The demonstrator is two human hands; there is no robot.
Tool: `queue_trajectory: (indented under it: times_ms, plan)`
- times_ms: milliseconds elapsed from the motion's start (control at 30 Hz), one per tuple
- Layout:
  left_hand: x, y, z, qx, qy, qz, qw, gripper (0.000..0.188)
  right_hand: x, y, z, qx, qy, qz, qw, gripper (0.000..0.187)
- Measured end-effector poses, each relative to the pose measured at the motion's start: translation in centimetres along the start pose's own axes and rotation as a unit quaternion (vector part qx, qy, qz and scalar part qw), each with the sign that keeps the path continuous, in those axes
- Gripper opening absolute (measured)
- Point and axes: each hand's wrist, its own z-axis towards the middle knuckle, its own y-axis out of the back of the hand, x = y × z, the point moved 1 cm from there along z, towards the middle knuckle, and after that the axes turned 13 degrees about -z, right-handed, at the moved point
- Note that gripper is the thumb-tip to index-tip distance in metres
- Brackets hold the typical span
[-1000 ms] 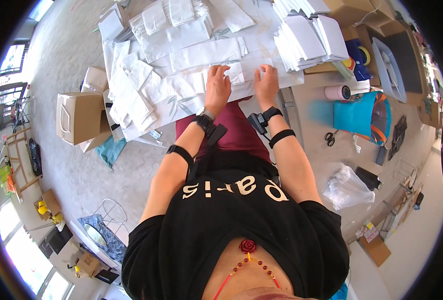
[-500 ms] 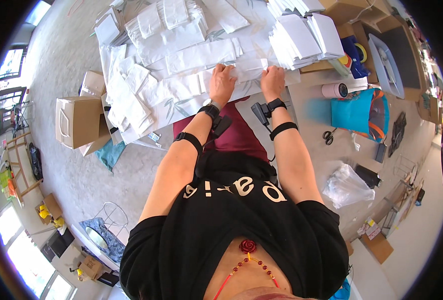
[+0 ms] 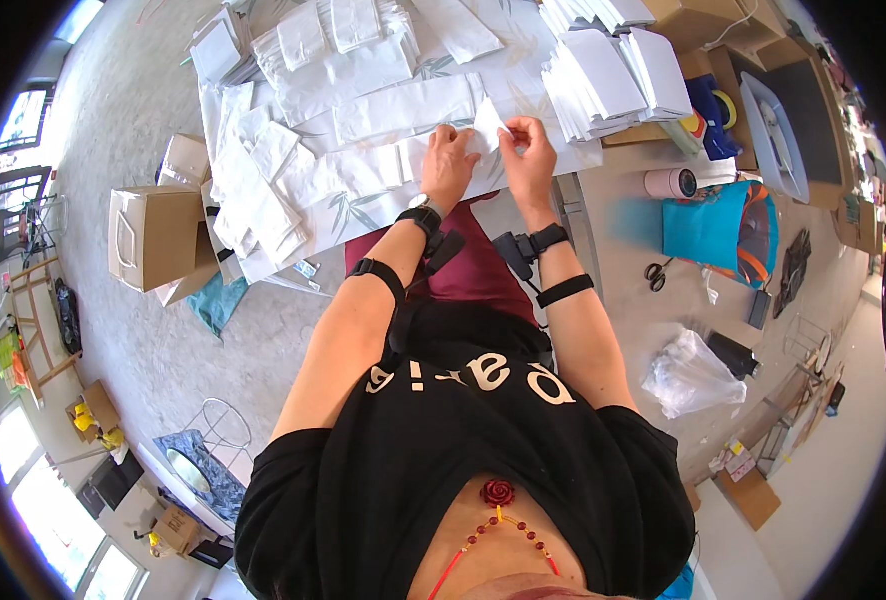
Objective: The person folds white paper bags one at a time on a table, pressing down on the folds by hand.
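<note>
A long, thin white strip (image 3: pixel 368 170), like a flattened bag or sleeve, lies along the near edge of the cloth-covered table (image 3: pixel 358 212). My left hand (image 3: pixel 449 165) rests on the strip, fingers bent and thumb held apart. Just to its right, my right hand (image 3: pixel 529 155) pinches the strip's raised right end between thumb and fingers. That end is folded up and stands off the table. Another white sleeve (image 3: pixel 413 107) lies flat just beyond my hands. Several more are heaped loosely at the left (image 3: pixel 253 190).
Thick stacks of folded white sheets (image 3: pixel 603 80) stand at the back right, near a blue tape dispenser (image 3: pixel 711 112) and an open carton (image 3: pixel 803 95). On the floor are a pink cup (image 3: pixel 671 183), a turquoise bag (image 3: pixel 708 228), scissors (image 3: pixel 657 277) and, at left, cardboard boxes (image 3: pixel 153 240).
My right hand has moved left toward my left hand, lifting and folding the strip's right end. My left hand stays nearly in place on the strip.
</note>
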Motion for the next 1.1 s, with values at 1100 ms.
queue_trajectory:
  times_ms: [1100]
  plan:
    - [1.9, 5.8, -2.2, -0.13, 0.241, -0.116, 0.955, 0.028, -4.8, -2.5, -0.5, 0.056, 0.069, -0.132, 0.987, 0.017]
